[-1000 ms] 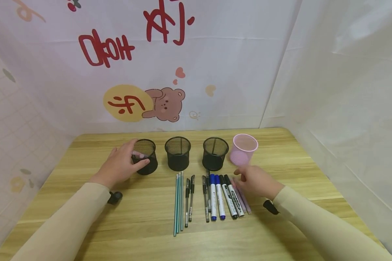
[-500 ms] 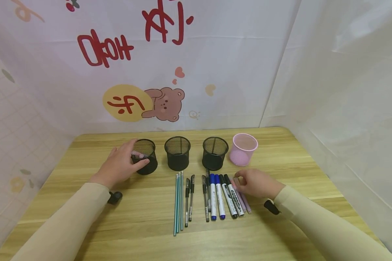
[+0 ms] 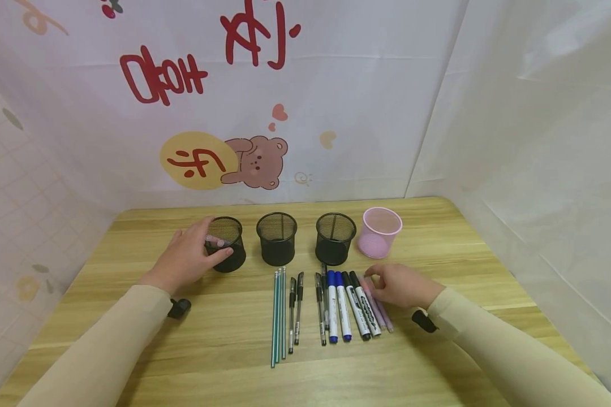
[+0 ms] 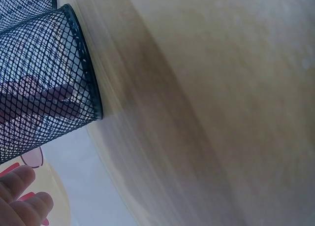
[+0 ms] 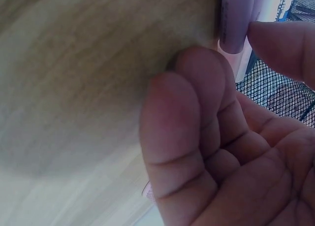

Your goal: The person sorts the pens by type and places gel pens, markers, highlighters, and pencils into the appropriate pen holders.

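Observation:
At the left end of the row of cups, my left hand (image 3: 185, 254) grips a black mesh pen cup (image 3: 236, 259), thumb across its near side. Pink pens (image 4: 44, 103) lean inside that cup, seen through the mesh in the left wrist view. My right hand (image 3: 404, 286) is at the right end of the pen row, pinching a pink-purple pen (image 5: 237, 19). Its thumb (image 5: 280, 46) presses the barrel; the index finger is mostly hidden. The other fingers are curled near the tabletop. A second pink pen (image 3: 388, 322) lies alongside.
Two more black mesh cups (image 3: 277, 251) and a pink mesh cup (image 3: 377, 246) stand along the back. In front lie teal pencils (image 3: 278, 316), several black gel pens (image 3: 292, 316), and white markers with blue (image 3: 332, 308) or black ends (image 3: 357, 311). Fabric walls border the wooden table (image 3: 224, 362).
My right thumb and fingers have closed in on the pink pens, whose near ends have shifted slightly. The left hand stays on its cup.

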The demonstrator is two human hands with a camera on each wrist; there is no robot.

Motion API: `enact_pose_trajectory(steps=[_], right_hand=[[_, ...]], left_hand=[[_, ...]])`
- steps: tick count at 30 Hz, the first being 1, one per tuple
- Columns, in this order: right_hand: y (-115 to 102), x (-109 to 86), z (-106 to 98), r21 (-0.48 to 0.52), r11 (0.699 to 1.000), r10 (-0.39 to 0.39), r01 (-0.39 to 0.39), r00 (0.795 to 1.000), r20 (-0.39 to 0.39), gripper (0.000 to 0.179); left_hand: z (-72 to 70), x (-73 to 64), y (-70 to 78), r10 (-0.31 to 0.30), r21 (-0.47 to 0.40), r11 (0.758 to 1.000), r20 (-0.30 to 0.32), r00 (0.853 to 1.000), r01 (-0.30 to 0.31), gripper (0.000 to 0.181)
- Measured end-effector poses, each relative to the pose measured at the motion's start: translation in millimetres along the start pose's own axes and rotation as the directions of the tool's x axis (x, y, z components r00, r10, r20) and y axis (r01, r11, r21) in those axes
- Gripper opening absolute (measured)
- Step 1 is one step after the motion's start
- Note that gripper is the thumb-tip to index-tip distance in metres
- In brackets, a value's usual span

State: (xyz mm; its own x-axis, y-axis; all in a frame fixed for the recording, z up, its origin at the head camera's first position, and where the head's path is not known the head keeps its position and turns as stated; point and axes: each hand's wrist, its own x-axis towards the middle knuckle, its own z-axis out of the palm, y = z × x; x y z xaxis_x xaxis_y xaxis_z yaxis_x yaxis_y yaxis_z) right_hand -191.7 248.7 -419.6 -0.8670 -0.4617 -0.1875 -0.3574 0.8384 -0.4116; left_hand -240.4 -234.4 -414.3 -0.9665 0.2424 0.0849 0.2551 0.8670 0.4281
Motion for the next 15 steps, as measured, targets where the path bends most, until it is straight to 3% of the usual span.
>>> enact_pose_trajectory(steps=[15], right_hand=[[2.3, 1.1, 4.8, -0.014, 1.0, 0.028, -0.028, 0.999, -0.02, 0.033]], left_hand=[[-1.5, -1.5, 1.7, 0.002, 0.012, 1.0, -0.004, 1.0, -0.002, 0.103]])
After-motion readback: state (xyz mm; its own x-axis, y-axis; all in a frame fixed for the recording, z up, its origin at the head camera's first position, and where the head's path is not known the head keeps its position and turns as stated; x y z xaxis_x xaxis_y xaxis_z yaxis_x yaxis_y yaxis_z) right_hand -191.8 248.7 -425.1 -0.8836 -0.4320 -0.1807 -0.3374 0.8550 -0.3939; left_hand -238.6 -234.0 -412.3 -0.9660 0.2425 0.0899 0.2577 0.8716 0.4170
